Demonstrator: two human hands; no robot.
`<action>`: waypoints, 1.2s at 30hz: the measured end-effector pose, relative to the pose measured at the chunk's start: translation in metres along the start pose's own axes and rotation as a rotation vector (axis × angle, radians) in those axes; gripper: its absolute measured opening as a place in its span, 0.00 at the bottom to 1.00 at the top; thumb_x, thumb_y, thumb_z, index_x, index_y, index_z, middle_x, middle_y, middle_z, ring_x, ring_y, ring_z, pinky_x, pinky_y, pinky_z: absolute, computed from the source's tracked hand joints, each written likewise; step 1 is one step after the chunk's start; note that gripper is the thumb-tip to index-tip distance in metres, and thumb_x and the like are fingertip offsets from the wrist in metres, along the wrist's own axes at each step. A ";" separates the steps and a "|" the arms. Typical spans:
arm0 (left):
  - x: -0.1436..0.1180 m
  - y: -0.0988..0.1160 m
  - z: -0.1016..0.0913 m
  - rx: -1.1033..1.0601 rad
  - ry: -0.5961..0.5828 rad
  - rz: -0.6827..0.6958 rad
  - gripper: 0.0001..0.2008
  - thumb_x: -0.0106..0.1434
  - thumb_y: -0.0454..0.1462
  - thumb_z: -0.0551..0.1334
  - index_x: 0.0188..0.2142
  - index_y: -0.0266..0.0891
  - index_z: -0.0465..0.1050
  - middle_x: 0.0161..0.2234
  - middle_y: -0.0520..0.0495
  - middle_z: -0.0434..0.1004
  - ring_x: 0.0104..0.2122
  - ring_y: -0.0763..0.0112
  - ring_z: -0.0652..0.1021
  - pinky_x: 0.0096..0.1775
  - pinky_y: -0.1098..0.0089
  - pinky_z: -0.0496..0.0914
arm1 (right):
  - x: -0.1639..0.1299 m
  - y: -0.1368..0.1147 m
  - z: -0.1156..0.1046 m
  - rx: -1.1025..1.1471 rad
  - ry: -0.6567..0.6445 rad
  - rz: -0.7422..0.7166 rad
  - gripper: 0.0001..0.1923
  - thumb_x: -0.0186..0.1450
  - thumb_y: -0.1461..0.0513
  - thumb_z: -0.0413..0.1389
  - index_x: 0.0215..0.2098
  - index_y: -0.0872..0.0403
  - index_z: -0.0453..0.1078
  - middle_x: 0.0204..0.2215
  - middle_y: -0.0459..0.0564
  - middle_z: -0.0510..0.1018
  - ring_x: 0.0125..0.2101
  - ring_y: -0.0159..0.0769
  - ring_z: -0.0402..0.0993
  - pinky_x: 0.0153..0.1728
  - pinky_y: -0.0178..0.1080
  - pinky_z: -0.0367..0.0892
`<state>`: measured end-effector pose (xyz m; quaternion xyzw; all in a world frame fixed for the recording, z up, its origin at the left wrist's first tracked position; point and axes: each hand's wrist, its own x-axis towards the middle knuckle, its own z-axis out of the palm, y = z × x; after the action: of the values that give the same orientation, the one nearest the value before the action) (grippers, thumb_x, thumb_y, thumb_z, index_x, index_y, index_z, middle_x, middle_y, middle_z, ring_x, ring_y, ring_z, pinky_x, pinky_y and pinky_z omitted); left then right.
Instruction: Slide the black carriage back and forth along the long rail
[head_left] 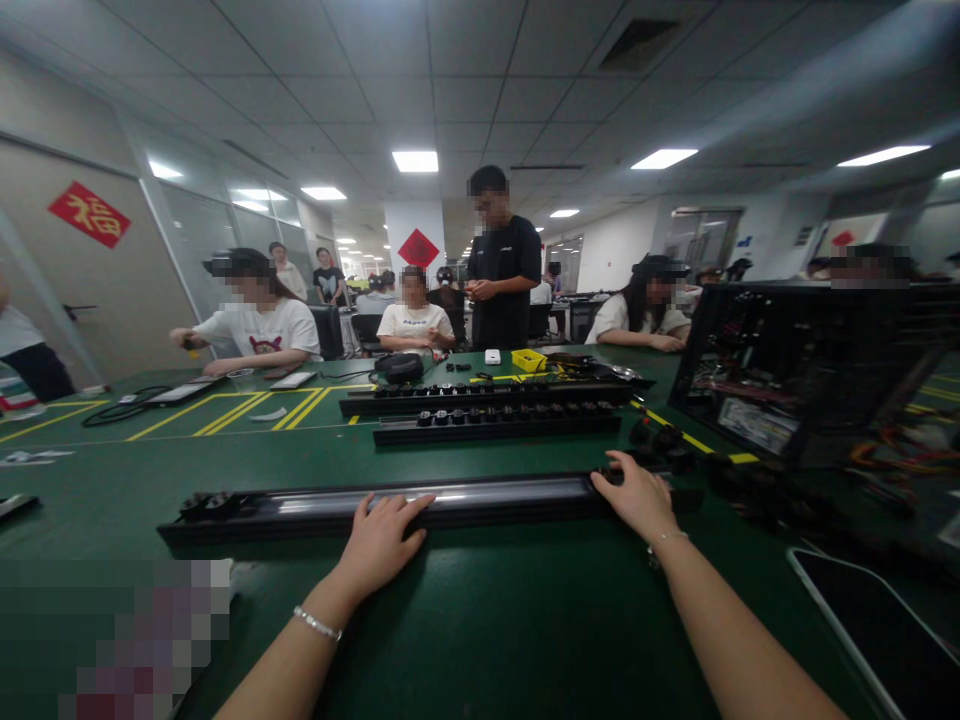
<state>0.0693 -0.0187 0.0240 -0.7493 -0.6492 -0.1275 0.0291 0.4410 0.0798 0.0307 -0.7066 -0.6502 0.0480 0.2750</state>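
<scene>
A long black rail [487,497] with a shiny channel lies across the green table in front of me. Several dark round modules [206,503] sit at its left end. My left hand [384,540] rests on the middle of this rail, fingers spread and holding nothing. Toward the right end, my right hand [637,495] bends its thumb and fingers around a small black piece on the rail, mostly hidden by the hand. Behind are two more black rails; the nearer rail [495,430] carries a row of round modules.
An open computer case [750,380] stands at the right, with loose black parts [780,500] before it. A phone [877,630] lies at the lower right. Farther back are a yellow bin [529,360] and a black cable [124,408]. Other people sit and stand beyond the table.
</scene>
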 end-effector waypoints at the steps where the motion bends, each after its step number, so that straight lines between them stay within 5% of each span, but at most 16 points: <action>1: 0.000 0.000 0.000 0.000 0.002 0.000 0.23 0.60 0.42 0.52 0.56 0.56 0.58 0.42 0.51 0.72 0.46 0.66 0.70 0.56 0.51 0.45 | 0.000 0.000 0.000 0.001 -0.002 0.003 0.26 0.57 0.48 0.47 0.50 0.50 0.62 0.46 0.50 0.73 0.48 0.48 0.66 0.50 0.49 0.53; 20: 0.001 0.000 0.000 0.007 -0.010 -0.001 0.23 0.60 0.42 0.53 0.56 0.56 0.58 0.43 0.51 0.72 0.46 0.66 0.70 0.56 0.52 0.45 | 0.005 0.013 -0.001 0.111 0.032 0.023 0.22 0.58 0.55 0.47 0.50 0.51 0.61 0.44 0.50 0.75 0.44 0.44 0.70 0.45 0.43 0.60; 27: 0.001 -0.002 0.002 0.000 -0.002 0.000 0.23 0.60 0.42 0.52 0.56 0.57 0.58 0.43 0.50 0.72 0.47 0.65 0.70 0.56 0.51 0.45 | 0.005 0.015 -0.003 0.066 0.068 0.011 0.17 0.57 0.53 0.48 0.38 0.53 0.68 0.40 0.53 0.73 0.40 0.42 0.70 0.39 0.41 0.63; 36: 0.000 -0.003 0.002 -0.008 0.014 0.010 0.22 0.60 0.42 0.52 0.55 0.57 0.59 0.43 0.51 0.72 0.46 0.65 0.70 0.56 0.51 0.45 | 0.005 0.021 -0.009 -0.025 0.090 0.060 0.18 0.57 0.51 0.47 0.38 0.52 0.70 0.40 0.53 0.73 0.40 0.43 0.69 0.39 0.42 0.63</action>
<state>0.0672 -0.0173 0.0213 -0.7518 -0.6447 -0.1349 0.0312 0.4643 0.0821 0.0301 -0.7307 -0.6162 0.0161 0.2936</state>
